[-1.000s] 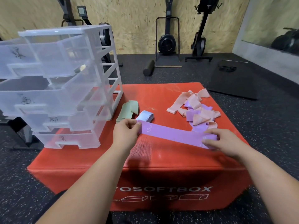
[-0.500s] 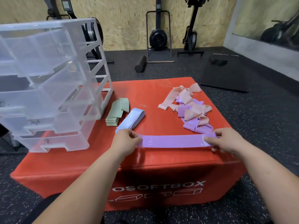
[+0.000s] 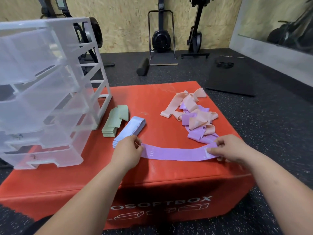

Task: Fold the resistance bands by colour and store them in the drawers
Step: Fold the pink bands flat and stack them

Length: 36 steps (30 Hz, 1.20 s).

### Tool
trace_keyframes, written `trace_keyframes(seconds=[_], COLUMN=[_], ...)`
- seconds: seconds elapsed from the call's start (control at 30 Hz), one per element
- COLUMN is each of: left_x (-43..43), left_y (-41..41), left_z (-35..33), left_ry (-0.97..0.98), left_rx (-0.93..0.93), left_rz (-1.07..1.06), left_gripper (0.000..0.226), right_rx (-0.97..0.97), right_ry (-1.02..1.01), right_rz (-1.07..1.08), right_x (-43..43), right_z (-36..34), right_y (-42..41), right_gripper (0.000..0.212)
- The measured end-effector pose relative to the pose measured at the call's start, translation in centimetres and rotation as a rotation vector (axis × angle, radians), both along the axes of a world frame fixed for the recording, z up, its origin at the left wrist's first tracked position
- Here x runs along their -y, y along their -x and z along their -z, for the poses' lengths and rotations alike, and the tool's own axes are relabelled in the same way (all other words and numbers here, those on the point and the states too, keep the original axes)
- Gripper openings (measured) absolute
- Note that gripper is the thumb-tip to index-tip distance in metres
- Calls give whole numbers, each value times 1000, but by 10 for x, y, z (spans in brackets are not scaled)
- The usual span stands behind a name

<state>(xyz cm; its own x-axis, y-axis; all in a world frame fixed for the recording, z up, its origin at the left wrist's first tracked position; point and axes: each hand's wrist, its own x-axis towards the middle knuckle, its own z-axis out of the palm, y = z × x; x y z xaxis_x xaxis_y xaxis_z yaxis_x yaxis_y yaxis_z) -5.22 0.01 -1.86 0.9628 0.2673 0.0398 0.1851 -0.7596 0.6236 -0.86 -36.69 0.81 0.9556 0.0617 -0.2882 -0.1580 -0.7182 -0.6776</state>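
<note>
A purple resistance band (image 3: 176, 153) lies stretched flat across the near part of the red soft box (image 3: 157, 173). My left hand (image 3: 127, 152) pinches its left end and my right hand (image 3: 227, 148) pinches its right end. Behind the band sits a loose heap of pink and purple bands (image 3: 194, 116). A folded stack of green bands (image 3: 114, 123) and a folded stack of pale blue bands (image 3: 129, 129) lie side by side near the clear plastic drawer unit (image 3: 44, 92), which stands on the box's left side with its drawers pulled partly out.
Dark speckled rubber floor surrounds the box. A black mat (image 3: 232, 78) lies to the far right, a black foam roller (image 3: 143, 67) and exercise machines (image 3: 160, 36) stand against the wooden back wall.
Both hands have drawn the purple band closer to the box's front edge and laid it level; its right end was lower before. The view has tilted down slightly.
</note>
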Motion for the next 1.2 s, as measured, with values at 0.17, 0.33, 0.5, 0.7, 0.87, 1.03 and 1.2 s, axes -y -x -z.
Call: trace_keyframes(seconds=[0.17, 0.33, 0.5, 0.7, 0.87, 1.03, 1.2], left_x=[8, 19, 40, 50, 55, 73, 93], left_y=[-21, -54, -81, -101, -102, -84, -58], left_z=[-4, -11, -6, -1, -9, -39, -67], left_ry=[-9, 62, 84, 49, -44, 233, 430], left_rx=[130, 243, 204, 218, 346, 426, 400], left_rz=[-12, 38, 101, 62, 98, 278, 410], left_gripper=[5, 5, 11, 20, 30, 35, 34], right_rx=[110, 214, 404, 428, 659, 668, 664], right_ry=[265, 251, 380, 570, 151, -201, -269], right_rz=[-97, 24, 42, 44, 113, -32, -161], right_x=[-12, -13, -22, -39, -42, -55, -68], right_z=[-9, -17, -4, 20, -19, -59, -74], right_y=[-20, -50, -83, -104, -108, -83, -50], right_gripper=[37, 17, 35, 23, 8, 9, 15])
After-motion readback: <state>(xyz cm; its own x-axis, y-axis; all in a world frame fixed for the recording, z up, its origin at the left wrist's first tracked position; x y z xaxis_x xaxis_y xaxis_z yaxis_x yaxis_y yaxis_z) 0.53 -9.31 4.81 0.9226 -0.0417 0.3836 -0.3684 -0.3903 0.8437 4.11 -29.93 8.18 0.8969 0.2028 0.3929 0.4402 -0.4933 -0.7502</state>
